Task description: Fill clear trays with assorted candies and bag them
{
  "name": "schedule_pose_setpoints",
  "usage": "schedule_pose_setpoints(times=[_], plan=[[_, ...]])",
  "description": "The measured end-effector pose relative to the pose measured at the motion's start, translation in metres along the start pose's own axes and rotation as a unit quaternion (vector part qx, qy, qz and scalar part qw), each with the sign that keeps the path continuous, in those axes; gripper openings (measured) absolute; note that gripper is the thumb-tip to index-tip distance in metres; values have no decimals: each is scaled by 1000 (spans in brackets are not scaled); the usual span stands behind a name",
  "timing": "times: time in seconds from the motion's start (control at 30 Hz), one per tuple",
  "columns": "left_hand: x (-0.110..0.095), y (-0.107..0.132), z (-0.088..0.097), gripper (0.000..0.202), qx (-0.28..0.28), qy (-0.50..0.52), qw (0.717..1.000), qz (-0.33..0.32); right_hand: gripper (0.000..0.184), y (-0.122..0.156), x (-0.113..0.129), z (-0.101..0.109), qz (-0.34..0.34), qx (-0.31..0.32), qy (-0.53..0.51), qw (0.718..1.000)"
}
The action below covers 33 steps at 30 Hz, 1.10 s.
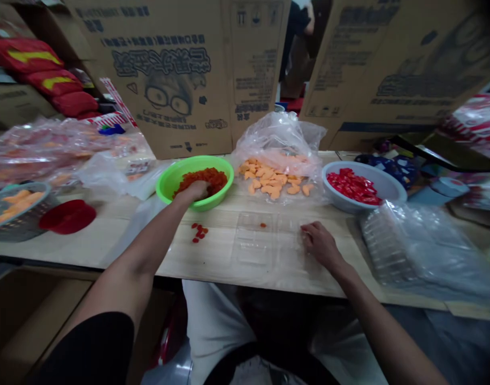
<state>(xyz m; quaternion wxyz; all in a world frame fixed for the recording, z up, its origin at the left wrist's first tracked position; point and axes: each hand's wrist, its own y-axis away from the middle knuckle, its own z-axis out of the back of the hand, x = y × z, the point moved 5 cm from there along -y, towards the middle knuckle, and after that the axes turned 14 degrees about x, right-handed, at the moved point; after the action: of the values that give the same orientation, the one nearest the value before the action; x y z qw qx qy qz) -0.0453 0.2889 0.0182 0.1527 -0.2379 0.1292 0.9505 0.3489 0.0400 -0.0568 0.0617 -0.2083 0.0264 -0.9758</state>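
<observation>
My left hand (197, 190) reaches into a bright green bowl (163, 188) filled with small orange-red pieces (208, 177). Its fingers are sunk among the pieces and hidden. On the table in front lies an open, clear plastic box (253, 248) with a hinged lid and moulded compartments. One orange-red piece (263, 225) sits near the top of its left half. My right hand (320, 245) is at the box's right edge, fingers curled together on the rim. Several loose red pieces (199, 232) lie between bowl and box.
Orange crescent-shaped pieces (274, 179) spill from a clear bag behind the box. Right of them stands a pale blue bowl (383, 200) of red wrapped items, with stacked clear boxes (413, 248) nearby. A grey basket (32, 214) and red dish (67, 216) stand left; cardboard cartons (253, 96) rise behind.
</observation>
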Motion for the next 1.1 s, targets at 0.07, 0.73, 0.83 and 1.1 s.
schedule_pose_setpoints(times=[0.07,0.73,0.83,1.1], plan=[[2,-1,6,15,-23,8,999,36,32,4,3,2,8,5,10,1000],[-102,71,-117,23,165,170,970,-61,40,-12,86,4,77,-15,-59,995],[-82,71,-108,28,185,377,907,1,43,-25,95,-5,78,14,-84,993],[-64,67,-105,15,132,516,846,32,40,-73,156,-39,78,144,13,986]])
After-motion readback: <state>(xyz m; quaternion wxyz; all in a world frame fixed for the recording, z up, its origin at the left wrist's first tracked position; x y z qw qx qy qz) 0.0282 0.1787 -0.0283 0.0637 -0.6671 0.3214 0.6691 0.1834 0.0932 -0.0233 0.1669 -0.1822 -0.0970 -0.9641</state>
